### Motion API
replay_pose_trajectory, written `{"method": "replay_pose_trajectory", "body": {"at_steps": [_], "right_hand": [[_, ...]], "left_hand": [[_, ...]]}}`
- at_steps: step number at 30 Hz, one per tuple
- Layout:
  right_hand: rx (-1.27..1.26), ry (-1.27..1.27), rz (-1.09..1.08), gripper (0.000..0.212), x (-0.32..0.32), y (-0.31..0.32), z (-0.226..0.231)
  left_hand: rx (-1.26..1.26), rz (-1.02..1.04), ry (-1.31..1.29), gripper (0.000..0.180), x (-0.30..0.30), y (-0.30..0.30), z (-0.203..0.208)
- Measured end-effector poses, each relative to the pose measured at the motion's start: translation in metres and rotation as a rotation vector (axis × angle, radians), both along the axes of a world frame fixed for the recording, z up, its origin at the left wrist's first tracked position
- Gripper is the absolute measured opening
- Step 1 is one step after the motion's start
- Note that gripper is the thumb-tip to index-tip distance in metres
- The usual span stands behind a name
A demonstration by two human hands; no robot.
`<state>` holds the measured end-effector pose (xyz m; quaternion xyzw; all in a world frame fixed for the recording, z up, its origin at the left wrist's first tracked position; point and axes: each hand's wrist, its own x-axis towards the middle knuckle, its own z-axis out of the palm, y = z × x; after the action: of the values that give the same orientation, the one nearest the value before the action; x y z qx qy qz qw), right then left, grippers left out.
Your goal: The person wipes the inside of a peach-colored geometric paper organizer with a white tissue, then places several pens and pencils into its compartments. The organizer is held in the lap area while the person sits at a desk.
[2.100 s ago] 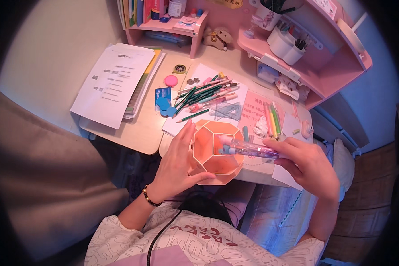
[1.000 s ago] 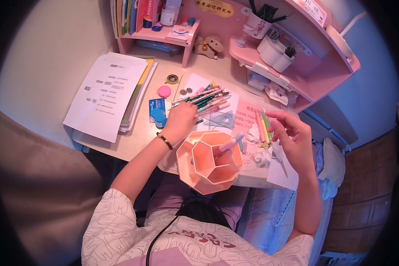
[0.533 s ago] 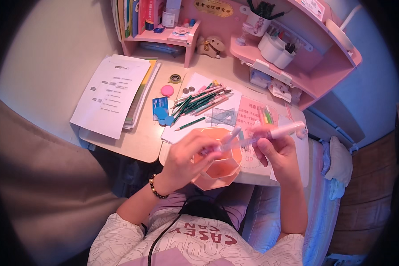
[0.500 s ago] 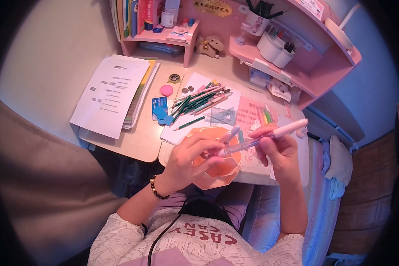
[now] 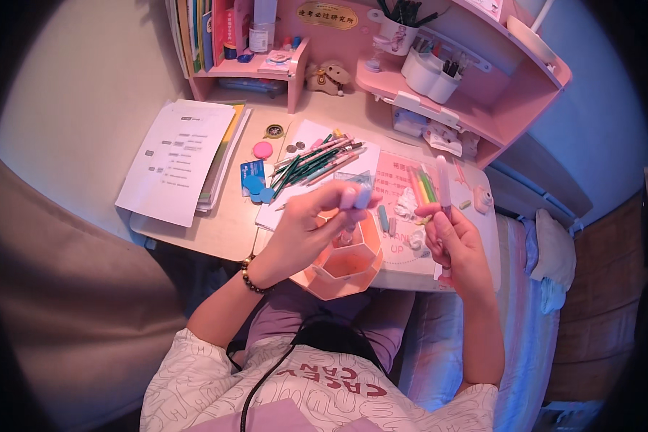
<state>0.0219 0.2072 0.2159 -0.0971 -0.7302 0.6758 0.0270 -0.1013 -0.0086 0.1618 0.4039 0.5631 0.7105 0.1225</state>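
Note:
My left hand (image 5: 302,230) is closed on pens (image 5: 354,197) with pale pink and light blue ends, over the far side of an orange, many-sided pen holder (image 5: 338,268). The fingers partly hide the pens and the holder's inside. To the right, my right hand (image 5: 459,248) grips a pale pink pen (image 5: 443,178) that stands nearly upright, its lower end showing below the fingers. Past the hands, a heap of green and pink pencils (image 5: 322,160) lies on white paper, with a clear blue set square (image 5: 353,178) beside it.
Yellow and green highlighters (image 5: 426,186) and crumpled white tissue (image 5: 407,205) lie on a pink printed sheet (image 5: 396,252). Stacked papers (image 5: 173,162), a pink round case (image 5: 263,150) and a blue card (image 5: 252,171) are on the left. A pink shelf (image 5: 475,119) with pen cups rises behind.
My right hand has swung its pen from slanting across toward my left hand to nearly upright, apart from it. My left hand has risen slightly, its pens now tipped toward the far side.

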Motion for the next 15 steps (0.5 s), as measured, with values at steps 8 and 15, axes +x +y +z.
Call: {"method": "replay_pose_trajectory", "body": {"at_steps": [8, 15], "right_hand": [[0.306, 0.203, 0.363, 0.037, -0.040, -0.033, 0.025], [0.576, 0.100, 0.512, 0.025, -0.044, -0.046, 0.036]], "left_hand": [[0.456, 0.075, -0.128, 0.010, 0.010, 0.004, 0.034], [0.489, 0.228, -0.153, 0.029, 0.017, 0.018, 0.010]]}}
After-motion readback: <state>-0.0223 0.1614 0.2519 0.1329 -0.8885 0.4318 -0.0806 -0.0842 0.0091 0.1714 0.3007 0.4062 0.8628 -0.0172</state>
